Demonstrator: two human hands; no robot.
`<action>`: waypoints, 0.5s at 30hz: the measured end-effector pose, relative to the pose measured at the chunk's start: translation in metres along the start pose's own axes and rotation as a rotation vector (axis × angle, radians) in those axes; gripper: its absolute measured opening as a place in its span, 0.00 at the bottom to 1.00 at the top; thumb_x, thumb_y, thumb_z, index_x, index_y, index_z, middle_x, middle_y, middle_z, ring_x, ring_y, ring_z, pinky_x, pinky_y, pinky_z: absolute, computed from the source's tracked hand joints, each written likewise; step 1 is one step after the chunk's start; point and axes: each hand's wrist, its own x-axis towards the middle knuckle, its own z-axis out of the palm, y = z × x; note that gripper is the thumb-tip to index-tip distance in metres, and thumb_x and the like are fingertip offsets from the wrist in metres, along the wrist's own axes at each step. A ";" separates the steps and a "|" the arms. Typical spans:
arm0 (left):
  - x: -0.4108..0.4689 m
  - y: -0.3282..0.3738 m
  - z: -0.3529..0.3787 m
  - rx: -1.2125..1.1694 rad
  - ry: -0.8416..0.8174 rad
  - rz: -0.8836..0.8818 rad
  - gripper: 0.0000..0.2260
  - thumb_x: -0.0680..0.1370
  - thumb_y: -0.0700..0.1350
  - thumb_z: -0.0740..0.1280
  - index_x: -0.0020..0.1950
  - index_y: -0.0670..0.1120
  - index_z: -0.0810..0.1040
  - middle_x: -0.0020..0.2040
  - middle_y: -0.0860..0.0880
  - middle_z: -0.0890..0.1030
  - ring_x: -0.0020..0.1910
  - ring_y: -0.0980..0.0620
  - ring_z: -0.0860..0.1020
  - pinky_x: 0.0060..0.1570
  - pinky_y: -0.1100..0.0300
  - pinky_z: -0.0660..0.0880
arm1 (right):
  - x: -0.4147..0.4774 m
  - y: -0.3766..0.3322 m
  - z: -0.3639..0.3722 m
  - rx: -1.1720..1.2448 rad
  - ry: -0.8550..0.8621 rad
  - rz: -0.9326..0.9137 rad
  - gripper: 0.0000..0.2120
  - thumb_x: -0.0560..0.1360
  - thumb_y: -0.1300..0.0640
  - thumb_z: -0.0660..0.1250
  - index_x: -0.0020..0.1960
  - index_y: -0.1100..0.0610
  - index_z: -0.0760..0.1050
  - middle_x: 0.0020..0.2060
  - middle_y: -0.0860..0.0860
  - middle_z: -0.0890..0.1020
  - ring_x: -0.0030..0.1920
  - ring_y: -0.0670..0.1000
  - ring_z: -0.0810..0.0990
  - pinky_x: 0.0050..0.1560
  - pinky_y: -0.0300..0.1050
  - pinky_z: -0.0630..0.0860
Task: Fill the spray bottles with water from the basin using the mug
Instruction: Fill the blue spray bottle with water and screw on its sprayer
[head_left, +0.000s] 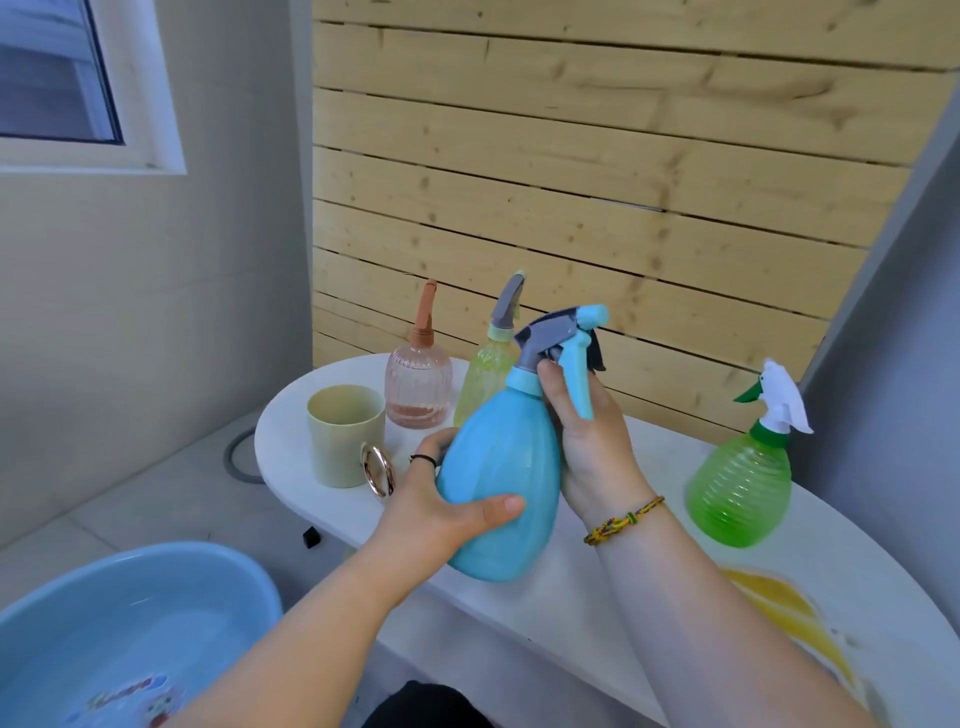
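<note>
Water is seen in the blue basin lower left, while above the tabletop the tilted blue spray bottle is gripped by the left hand around its body and by the right hand at its neck, near the mug.

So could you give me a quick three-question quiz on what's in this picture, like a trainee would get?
1. True or false: the blue spray bottle has its sprayer head removed.
2. Which item stands nearest the mug?
A. the pink bottle
B. the green bottle
C. the basin
3. Fill in: the right hand grips the blue bottle at its ____, while the left hand holds its body.

Key:
1. False; the head is on the bottle.
2. A
3. neck, just under the trigger
</note>
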 end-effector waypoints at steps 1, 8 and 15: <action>0.000 -0.002 0.000 0.006 0.009 0.002 0.26 0.55 0.47 0.73 0.49 0.57 0.67 0.51 0.58 0.76 0.47 0.61 0.77 0.38 0.72 0.76 | 0.000 0.002 0.001 -0.013 0.048 0.010 0.04 0.74 0.56 0.65 0.41 0.55 0.75 0.34 0.49 0.79 0.35 0.49 0.77 0.38 0.43 0.74; 0.004 -0.002 -0.005 0.101 -0.016 0.017 0.27 0.55 0.50 0.74 0.49 0.60 0.65 0.51 0.60 0.74 0.48 0.65 0.75 0.37 0.75 0.74 | -0.002 0.004 0.002 -0.113 -0.132 0.171 0.18 0.79 0.47 0.50 0.42 0.51 0.76 0.30 0.42 0.83 0.32 0.40 0.81 0.42 0.41 0.77; 0.008 -0.005 -0.018 0.285 0.018 0.016 0.35 0.50 0.59 0.73 0.53 0.60 0.65 0.51 0.62 0.73 0.50 0.64 0.74 0.46 0.66 0.75 | 0.016 -0.001 -0.007 -0.333 -0.102 0.217 0.04 0.75 0.58 0.65 0.41 0.56 0.74 0.38 0.50 0.78 0.40 0.49 0.77 0.45 0.39 0.74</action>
